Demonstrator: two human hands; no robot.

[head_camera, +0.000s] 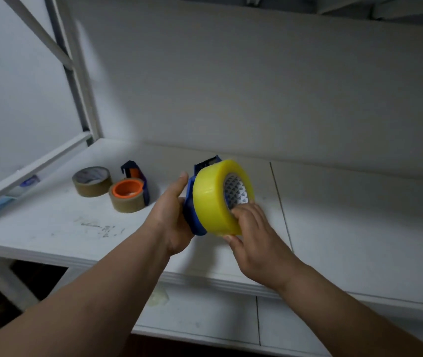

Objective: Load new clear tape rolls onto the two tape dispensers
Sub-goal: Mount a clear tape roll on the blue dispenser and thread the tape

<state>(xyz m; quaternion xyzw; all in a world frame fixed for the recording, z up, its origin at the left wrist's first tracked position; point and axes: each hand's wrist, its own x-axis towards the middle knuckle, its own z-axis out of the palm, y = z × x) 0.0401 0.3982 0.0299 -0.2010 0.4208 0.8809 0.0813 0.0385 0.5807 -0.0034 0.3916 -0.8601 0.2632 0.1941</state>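
Observation:
My left hand [173, 215] grips a blue tape dispenser [191, 215] from its left side, held above the white shelf [51, 228]. A thick yellowish clear tape roll [210, 199] sits against the dispenser's right face, its printed core facing me. My right hand [253, 235] holds the roll's lower right edge, fingers on its face and thumb beneath. The dispenser's toothed blade [206, 161] sticks up behind the roll. A second blue dispenser [137, 184] rests on the shelf at left, carrying a brown tape roll on an orange hub [127, 188].
A loose brown tape roll [91, 181] lies flat on the shelf to the left of the second dispenser. The shelf has a white back wall, a metal upright and brace at left, and a lower shelf [205, 318] beneath its front edge.

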